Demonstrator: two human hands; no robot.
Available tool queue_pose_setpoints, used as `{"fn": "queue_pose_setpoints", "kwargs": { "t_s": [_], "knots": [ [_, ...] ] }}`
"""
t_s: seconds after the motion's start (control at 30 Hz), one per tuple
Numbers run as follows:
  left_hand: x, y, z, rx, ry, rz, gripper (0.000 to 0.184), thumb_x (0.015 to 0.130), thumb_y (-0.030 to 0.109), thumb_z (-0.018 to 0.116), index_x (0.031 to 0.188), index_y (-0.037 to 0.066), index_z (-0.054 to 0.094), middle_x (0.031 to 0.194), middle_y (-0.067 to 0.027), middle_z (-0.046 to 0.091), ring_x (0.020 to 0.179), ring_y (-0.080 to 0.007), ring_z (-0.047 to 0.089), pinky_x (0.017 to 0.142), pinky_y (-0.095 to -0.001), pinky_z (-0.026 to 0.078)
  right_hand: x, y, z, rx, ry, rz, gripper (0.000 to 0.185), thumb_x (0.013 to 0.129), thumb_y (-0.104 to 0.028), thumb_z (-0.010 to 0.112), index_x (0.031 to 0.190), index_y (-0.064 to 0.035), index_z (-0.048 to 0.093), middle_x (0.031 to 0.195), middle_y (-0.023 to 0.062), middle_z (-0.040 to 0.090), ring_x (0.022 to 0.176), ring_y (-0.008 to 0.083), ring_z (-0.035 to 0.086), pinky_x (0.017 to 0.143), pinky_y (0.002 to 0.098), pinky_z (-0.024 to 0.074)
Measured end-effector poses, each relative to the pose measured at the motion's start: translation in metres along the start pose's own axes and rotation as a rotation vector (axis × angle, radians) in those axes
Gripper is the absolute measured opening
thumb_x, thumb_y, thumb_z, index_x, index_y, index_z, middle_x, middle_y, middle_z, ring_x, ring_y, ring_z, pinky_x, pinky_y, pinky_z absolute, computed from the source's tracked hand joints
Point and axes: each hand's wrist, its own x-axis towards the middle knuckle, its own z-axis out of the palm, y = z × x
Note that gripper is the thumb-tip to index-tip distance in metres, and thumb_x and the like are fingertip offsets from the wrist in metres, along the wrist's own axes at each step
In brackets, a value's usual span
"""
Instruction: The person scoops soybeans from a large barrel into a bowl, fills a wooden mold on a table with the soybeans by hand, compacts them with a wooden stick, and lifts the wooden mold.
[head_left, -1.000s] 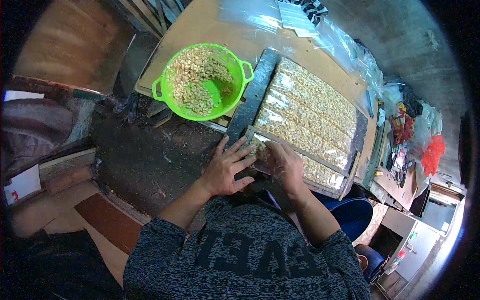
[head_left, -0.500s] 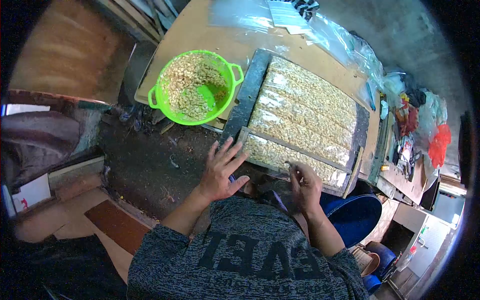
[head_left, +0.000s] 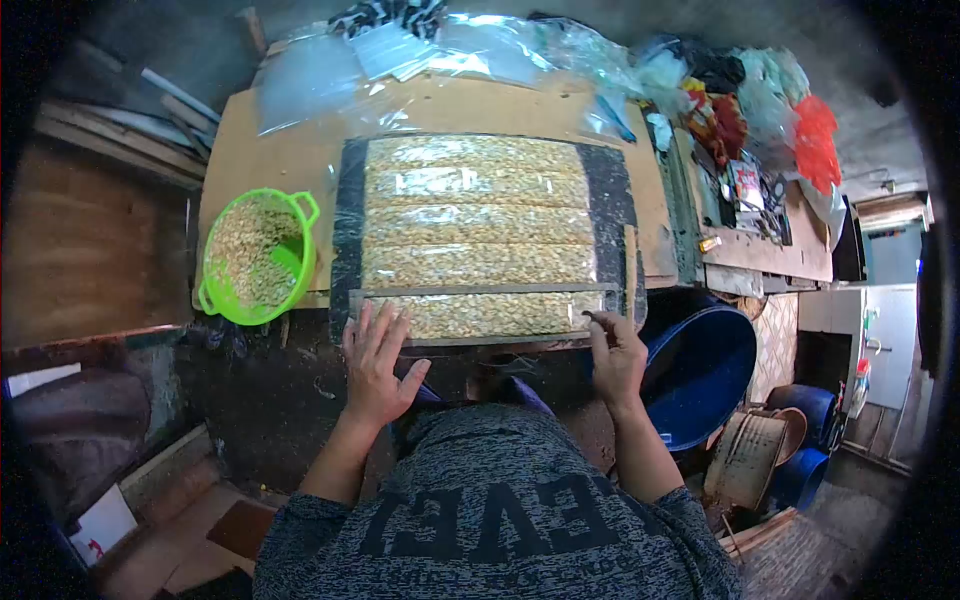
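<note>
A dark board (head_left: 613, 190) on the table carries several rows of pale, chip-like pieces (head_left: 480, 220) under shiny clear plastic. A thin wooden strip (head_left: 480, 291) separates the front row (head_left: 480, 316) from those behind. My left hand (head_left: 378, 370) rests with spread fingers at the board's front left corner, fingertips over the left end of the front row. Near the right end of that row is my right hand (head_left: 618, 362), its thumb and fingers pinched around a small dark thing (head_left: 588, 315) too small to name. A short wooden stick (head_left: 631, 270) lies along the board's right side.
A green colander-like basin (head_left: 308, 262) partly filled with the same pieces stands left on the table (head_left: 235, 140). Clear plastic sheets (head_left: 310, 85) lie along the back. A blue barrel (head_left: 710, 375) stands at the front right. Bags and a red plastic bag (head_left: 816, 145) are further right.
The view has turned, so the board now sits square in front of me. My right hand has moved rightward along the front row; my left hand stays at the left corner.
</note>
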Motion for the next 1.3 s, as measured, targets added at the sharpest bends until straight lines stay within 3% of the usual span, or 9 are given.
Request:
{"fn": "queue_pose_setpoints", "kwargs": {
  "t_s": [0.17, 0.27, 0.4, 0.57, 0.83, 1.03, 1.1, 1.3],
  "knots": [
    [0.008, 0.021, 0.006, 0.005, -0.062, 0.031, 0.065, 0.089, 0.043, 0.063, 0.141, 0.005, 0.051, 0.151, -0.0191, 0.040, 0.144, -0.0443, 0.027, 0.113, -0.0628, 0.017, 0.014, 0.016, -0.011, -0.023, 0.048, 0.082, 0.017, 0.088, -0.009, 0.069, 0.103, -0.0024, 0.069, 0.088, 0.0141, 0.071, 0.075, 0.0227, 0.069, 0.069, 0.0328, 0.0537],
    [0.007, 0.026, 0.009, 0.014, -0.084, 0.030, 0.066, 0.089, 0.044, 0.063, 0.141, 0.005, 0.050, 0.152, -0.0187, 0.039, 0.144, -0.0443, 0.027, 0.114, -0.0628, 0.017, 0.020, 0.022, -0.004, -0.020, 0.075, -0.063, 0.017, 0.086, -0.008, 0.069, 0.103, -0.0040, 0.069, 0.088, 0.0160, 0.070, 0.076, 0.0281, 0.069, 0.070, 0.0353, 0.0542],
    [0.005, 0.031, 0.010, 0.031, -0.090, 0.017, 0.067, 0.091, 0.045, 0.061, 0.144, 0.007, 0.049, 0.152, -0.0184, 0.039, 0.144, -0.0438, 0.027, 0.113, -0.0625, 0.017, 0.025, 0.027, -0.001, -0.055, 0.055, -0.043, 0.017, 0.086, -0.009, 0.069, 0.102, -0.0050, 0.070, 0.089, 0.0154, 0.070, 0.079, 0.0298, 0.070, 0.071, 0.0366, 0.0545],
    [0.001, 0.036, 0.014, 0.054, -0.114, -0.006, 0.067, 0.091, 0.045, 0.061, 0.144, 0.007, 0.048, 0.152, -0.0190, 0.039, 0.144, -0.0437, 0.027, 0.114, -0.0617, 0.017, 0.031, 0.025, -0.003, -0.200, 0.025, -0.245, 0.016, 0.085, -0.009, 0.068, 0.101, -0.0064, 0.070, 0.091, 0.0132, 0.071, 0.084, 0.0314, 0.069, 0.073, 0.0381, 0.0548],
    [0.005, 0.050, 0.025, 0.049, -0.161, -0.045, 0.070, 0.090, 0.045, 0.062, 0.149, 0.011, 0.043, 0.156, -0.0186, 0.033, 0.147, -0.0440, 0.020, 0.115, -0.0631, 0.013, 0.023, 0.021, -0.028, -0.027, 0.094, -0.133, 0.017, 0.086, -0.005, 0.071, 0.102, -0.0016, 0.070, 0.093, 0.0166, 0.071, 0.079, 0.0284, 0.071, 0.071, 0.0341, 0.0554],
    [-0.001, 0.041, 0.024, 0.204, -0.160, -0.214, 0.071, 0.091, 0.044, 0.062, 0.150, 0.012, 0.040, 0.160, -0.0218, 0.020, 0.148, -0.0465, 0.011, 0.115, -0.0636, 0.008, 0.007, 0.029, -0.031, 0.026, 0.076, -0.062, 0.017, 0.086, -0.005, 0.071, 0.103, 0.0002, 0.069, 0.093, 0.0164, 0.072, 0.079, 0.0228, 0.070, 0.072, 0.0323, 0.0547],
    [-0.010, 0.031, 0.020, 0.264, -0.082, -0.285, 0.071, 0.094, 0.048, 0.056, 0.151, 0.011, 0.037, 0.161, -0.0234, 0.016, 0.149, -0.0469, 0.009, 0.115, -0.0650, 0.007, 0.003, 0.029, -0.028, 0.062, 0.054, -0.058, 0.017, 0.087, -0.004, 0.071, 0.102, 0.0002, 0.069, 0.091, 0.0155, 0.071, 0.079, 0.0212, 0.070, 0.072, 0.0314, 0.0541],
    [-0.052, -0.005, 0.003, 0.270, 0.068, -0.518, 0.075, 0.096, 0.051, 0.051, 0.154, 0.007, 0.031, 0.160, -0.0265, 0.016, 0.148, -0.0478, 0.010, 0.114, -0.0659, 0.010, -0.008, 0.008, -0.011, 0.108, -0.102, -0.053, 0.016, 0.088, -0.004, 0.070, 0.103, 0.0002, 0.070, 0.090, 0.0130, 0.071, 0.081, 0.0163, 0.068, 0.074, 0.0286, 0.0530]
  ]
}}
